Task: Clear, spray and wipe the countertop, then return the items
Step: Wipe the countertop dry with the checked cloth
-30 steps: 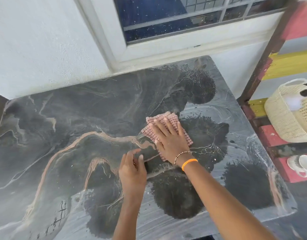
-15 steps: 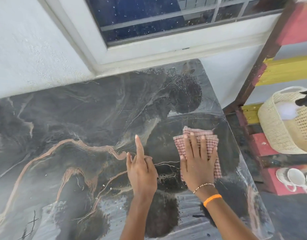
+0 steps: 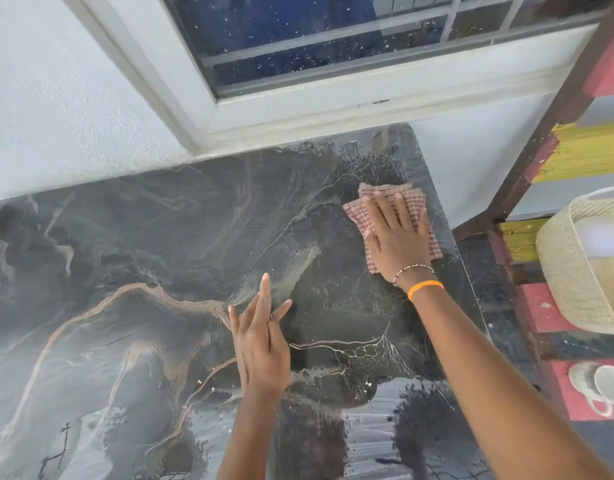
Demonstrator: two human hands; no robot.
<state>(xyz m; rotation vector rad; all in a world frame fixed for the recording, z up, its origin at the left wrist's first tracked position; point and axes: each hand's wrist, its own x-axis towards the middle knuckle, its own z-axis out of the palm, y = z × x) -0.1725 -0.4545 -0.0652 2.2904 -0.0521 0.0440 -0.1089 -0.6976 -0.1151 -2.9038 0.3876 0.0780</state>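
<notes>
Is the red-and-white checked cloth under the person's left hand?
No: the right hand presses the red-and-white checked cloth flat, while the left hand is bare.

The right hand (image 3: 397,237) lies flat on the cloth (image 3: 390,216) and hides its middle, so only the edges show. The countertop (image 3: 142,271) runs off the left and bottom edges, and the basket (image 3: 575,271) and cups (image 3: 599,386) are cut by the right edge. The basket's contents are a pale blur, too unclear to name.

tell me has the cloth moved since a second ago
Yes. The cloth, under the right hand, went from mid-countertop toward the far right corner by the window.
</notes>
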